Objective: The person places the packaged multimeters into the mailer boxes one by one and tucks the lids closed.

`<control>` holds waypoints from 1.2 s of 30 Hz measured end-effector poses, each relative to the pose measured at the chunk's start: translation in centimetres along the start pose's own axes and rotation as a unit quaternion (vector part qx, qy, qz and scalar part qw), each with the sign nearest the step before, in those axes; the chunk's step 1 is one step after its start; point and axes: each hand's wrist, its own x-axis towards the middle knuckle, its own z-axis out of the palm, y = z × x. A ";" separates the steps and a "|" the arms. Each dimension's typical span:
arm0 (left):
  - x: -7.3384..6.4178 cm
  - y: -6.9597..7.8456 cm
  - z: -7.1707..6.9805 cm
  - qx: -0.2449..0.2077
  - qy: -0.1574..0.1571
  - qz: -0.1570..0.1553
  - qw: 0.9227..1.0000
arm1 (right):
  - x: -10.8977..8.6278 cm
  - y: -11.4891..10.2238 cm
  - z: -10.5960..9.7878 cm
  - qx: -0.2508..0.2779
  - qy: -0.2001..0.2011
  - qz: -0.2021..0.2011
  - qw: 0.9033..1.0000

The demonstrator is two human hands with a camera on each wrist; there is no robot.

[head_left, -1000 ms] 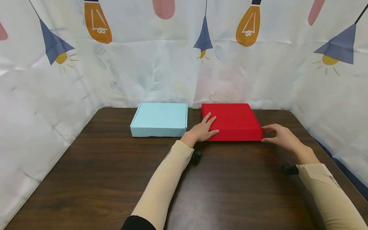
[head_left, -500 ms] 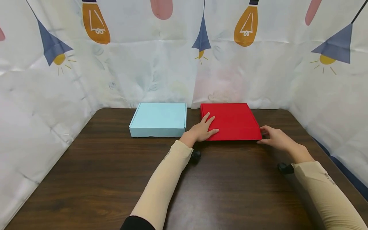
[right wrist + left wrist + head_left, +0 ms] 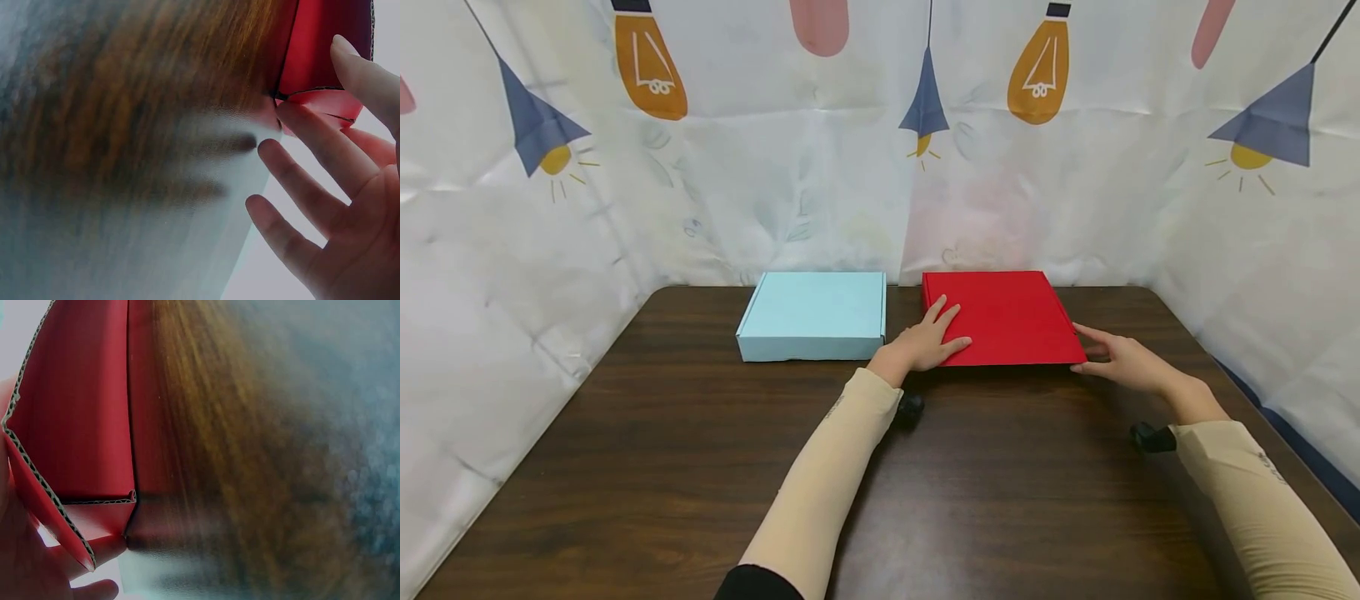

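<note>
A red cardboard box [image 3: 1003, 308] lies at the far side of the table, with its front flap tilted outward and its corrugated edge [image 3: 44, 478] showing in the left wrist view. My left hand [image 3: 920, 342] rests spread over the box's left side and front corner. At the right front corner is my right hand [image 3: 1123, 360], fingers extended along the side. In the right wrist view, its thumb [image 3: 362, 72] lies against the flap and a finger reaches the box's corner; the other fingers are spread apart. Most of the box's interior is hidden.
Left of the red box sits a closed light blue box [image 3: 812, 308], close to my left wrist. The dark wooden table [image 3: 700, 458] extends toward me. A white patterned curtain [image 3: 760, 192] hangs behind and along both sides.
The red box's front flap has swung up and outward from its upright position. My right hand shifted slightly inward, then its fingers straightened along the box's side. My left hand stayed put.
</note>
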 end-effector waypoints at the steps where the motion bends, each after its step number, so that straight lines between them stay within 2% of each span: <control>1: 0.0 0.0 0.0 0.000 0.001 0.002 1.000 | 0.0 0.0 0.0 0.003 -0.002 -0.003 1.000; 10: -0.4 0.2 -0.1 -0.002 0.003 0.015 1.000 | 0.0 0.0 0.1 0.026 -0.004 -0.013 1.000; 19: -0.5 0.6 -0.2 -0.019 0.006 0.014 1.000 | 0.8 -0.3 -0.1 -0.014 -0.008 -0.022 1.000; 27: -1.8 0.8 -0.1 -0.018 0.045 -0.002 0.999 | 1.1 -0.5 0.3 -0.017 -0.012 -0.026 0.999; 36: -4.5 1.1 -0.6 -0.092 0.120 -0.001 0.988 | 1.2 -0.8 0.2 -0.014 -0.014 -0.026 0.999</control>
